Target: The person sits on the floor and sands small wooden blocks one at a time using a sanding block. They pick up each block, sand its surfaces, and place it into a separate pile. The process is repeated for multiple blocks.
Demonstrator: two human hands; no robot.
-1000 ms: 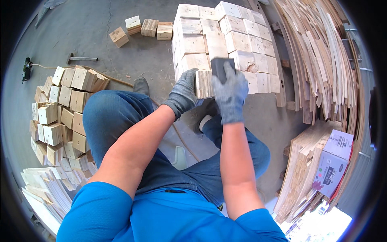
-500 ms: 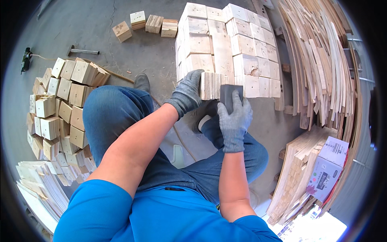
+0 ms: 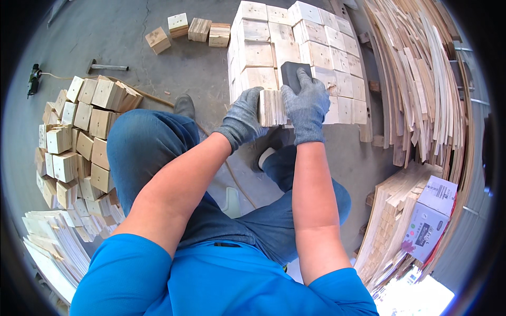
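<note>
A: What are the two hands doing?

B: The left hand [image 3: 243, 118], in a grey knit glove, is clenched around the left side of a pale square wooden block [image 3: 273, 108], held up in front of the knees. The right hand [image 3: 307, 102], gloved the same way, presses a dark grey rectangular sanding block [image 3: 293, 72] against the far edge of that wooden block, fingers wrapped over it.

A: So where is the wooden block exactly?

B: Between both hands, above the grey concrete floor [image 3: 179, 68], just in front of a tall neat stack of light wooden blocks [image 3: 295, 37]. Whether it touches the stack I cannot tell.

A: And around it?

B: To the left lies a loose heap of similar wooden blocks [image 3: 79, 137]. Four single blocks [image 3: 190, 30] sit in a row farther off on the floor, and a metal hammer [image 3: 107, 67] lies near them. On the right, long thin curved wooden strips [image 3: 421, 84] lean in a bundle, and a white cardboard box [image 3: 429, 216] rests on flat boards. The person wears blue trousers [image 3: 147, 152] and a blue shirt.
</note>
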